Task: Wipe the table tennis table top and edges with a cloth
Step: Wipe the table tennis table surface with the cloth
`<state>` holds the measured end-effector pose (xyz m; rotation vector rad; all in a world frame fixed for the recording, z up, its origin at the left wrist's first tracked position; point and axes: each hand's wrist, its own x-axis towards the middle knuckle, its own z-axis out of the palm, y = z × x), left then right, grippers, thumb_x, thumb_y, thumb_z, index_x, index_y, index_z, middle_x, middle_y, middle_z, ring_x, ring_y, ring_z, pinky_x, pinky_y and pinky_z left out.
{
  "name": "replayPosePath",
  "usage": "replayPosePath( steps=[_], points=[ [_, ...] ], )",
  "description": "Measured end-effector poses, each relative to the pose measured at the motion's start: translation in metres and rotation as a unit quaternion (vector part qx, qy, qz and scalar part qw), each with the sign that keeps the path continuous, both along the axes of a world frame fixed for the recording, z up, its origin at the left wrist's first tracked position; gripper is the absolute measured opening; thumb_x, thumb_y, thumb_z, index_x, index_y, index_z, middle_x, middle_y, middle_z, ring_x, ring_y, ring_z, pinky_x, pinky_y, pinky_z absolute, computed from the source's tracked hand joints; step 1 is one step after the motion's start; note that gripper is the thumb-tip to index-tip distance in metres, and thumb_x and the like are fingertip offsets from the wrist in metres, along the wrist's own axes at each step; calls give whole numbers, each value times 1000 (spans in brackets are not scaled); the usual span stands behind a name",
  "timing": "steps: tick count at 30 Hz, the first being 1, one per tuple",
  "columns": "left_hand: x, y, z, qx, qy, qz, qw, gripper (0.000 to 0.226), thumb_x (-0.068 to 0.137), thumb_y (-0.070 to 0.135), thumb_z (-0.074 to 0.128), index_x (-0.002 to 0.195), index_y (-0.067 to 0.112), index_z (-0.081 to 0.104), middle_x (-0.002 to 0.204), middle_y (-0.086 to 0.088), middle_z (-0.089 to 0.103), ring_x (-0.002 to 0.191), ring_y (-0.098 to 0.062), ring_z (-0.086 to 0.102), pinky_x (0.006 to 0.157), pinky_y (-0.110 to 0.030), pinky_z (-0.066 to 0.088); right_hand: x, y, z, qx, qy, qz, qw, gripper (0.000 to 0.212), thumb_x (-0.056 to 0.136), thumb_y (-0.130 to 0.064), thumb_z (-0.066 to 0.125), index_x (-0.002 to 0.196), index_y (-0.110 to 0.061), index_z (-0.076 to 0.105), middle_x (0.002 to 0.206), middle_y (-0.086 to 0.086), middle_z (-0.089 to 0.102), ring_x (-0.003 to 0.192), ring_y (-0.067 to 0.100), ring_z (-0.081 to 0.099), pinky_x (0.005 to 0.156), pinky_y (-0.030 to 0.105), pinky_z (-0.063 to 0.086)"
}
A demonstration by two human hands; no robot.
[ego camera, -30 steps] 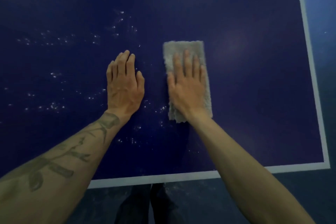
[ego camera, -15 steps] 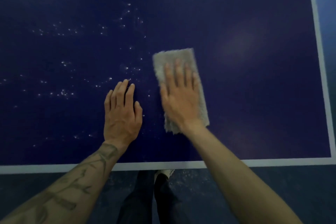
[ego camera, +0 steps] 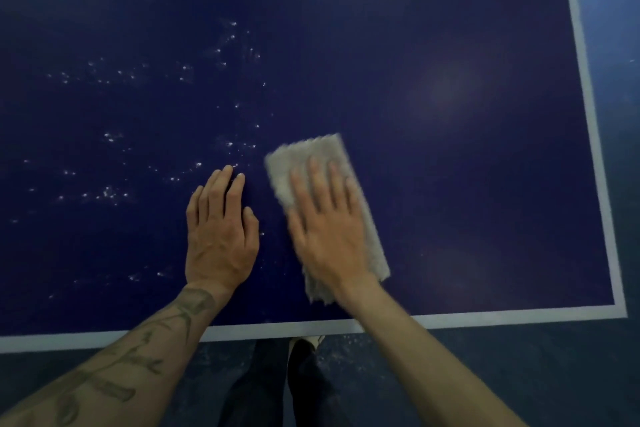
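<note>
The dark blue table tennis table top point(ego camera: 450, 166) fills the head view, with a white border line point(ego camera: 485, 317) along its near and right edges. A folded grey fluffy cloth point(ego camera: 311, 152) lies on the top, tilted with its far end to the left. My right hand point(ego camera: 329, 229) presses flat on the cloth with fingers spread, slightly blurred by motion. My left hand point(ego camera: 221, 232) rests palm-down on the bare table just left of the cloth, holding nothing. Small white specks point(ego camera: 107, 192) dot the surface left of and beyond my left hand.
The table's near right corner point(ego camera: 620, 310) is at the lower right. Below the near edge I see dark trouser legs and a shoe point(ego camera: 301, 354) on a dark blue floor. Floor also shows past the right edge.
Both hands have come back toward the near edge. My right hand has dragged the cloth toward me and its far end has swung left.
</note>
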<state>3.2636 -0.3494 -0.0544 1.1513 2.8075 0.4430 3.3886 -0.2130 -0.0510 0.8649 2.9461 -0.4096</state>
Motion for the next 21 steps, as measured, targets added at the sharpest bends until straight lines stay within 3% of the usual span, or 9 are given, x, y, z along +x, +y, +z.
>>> replayPosePath(
  steps=[3, 6, 10, 13, 15, 17, 21],
  points=[
    [0, 0, 0, 4, -9, 4, 1000, 52, 104, 22, 38, 152, 3, 44, 162, -16, 37, 153, -32, 33, 128, -54, 22, 53, -14, -2, -3, -7, 79, 997, 64, 114, -44, 33, 172, -26, 12, 180, 4, 2, 166, 26, 0, 132, 54, 15],
    [1, 1, 1, 2, -14, 8, 1000, 52, 103, 21, 40, 152, 3, 44, 162, -15, 37, 153, -32, 32, 128, -54, 21, 86, 30, 1, 11, -32, -14, 999, 62, 114, -47, 23, 172, -28, 9, 180, 1, 0, 166, 23, -2, 133, 53, 12],
    [1, 1, 1, 4, -21, 6, 1000, 53, 103, 22, 40, 152, 3, 43, 162, -15, 36, 154, -31, 31, 129, -53, 19, 54, 66, 2, 13, -32, -164, 986, 65, 113, -49, 18, 172, -27, 1, 180, 4, -6, 166, 26, -5, 134, 53, 7],
    [1, 1, 0, 5, -17, 6, 1000, 53, 104, 22, 40, 153, 4, 42, 163, -15, 35, 153, -31, 30, 129, -52, 18, 33, 30, -2, -3, -13, -87, 996, 65, 114, -48, 22, 172, -25, 1, 180, 6, -7, 166, 27, -8, 134, 53, 5],
    [0, 0, -1, 7, -11, 3, 1000, 53, 103, 22, 40, 153, 4, 41, 162, -15, 35, 153, -32, 31, 129, -52, 19, 55, 2, -2, -9, -8, 6, 1000, 63, 115, -45, 27, 172, -25, 7, 180, 4, -1, 166, 26, -4, 133, 54, 10],
    [0, -1, -2, 10, -12, 2, 1000, 53, 103, 22, 40, 153, 4, 41, 162, -15, 35, 153, -32, 30, 129, -53, 18, 94, 0, 1, -4, -27, 24, 999, 62, 115, -45, 26, 172, -27, 9, 180, 2, 0, 166, 25, -2, 133, 55, 14],
    [1, 0, -2, 9, -17, 8, 1000, 53, 104, 23, 39, 153, 4, 41, 163, -15, 34, 154, -32, 29, 129, -54, 18, 134, 54, 12, 13, -82, -136, 987, 63, 114, -45, 17, 172, -25, 1, 180, 4, -7, 166, 25, -8, 133, 54, 10]
  ],
)
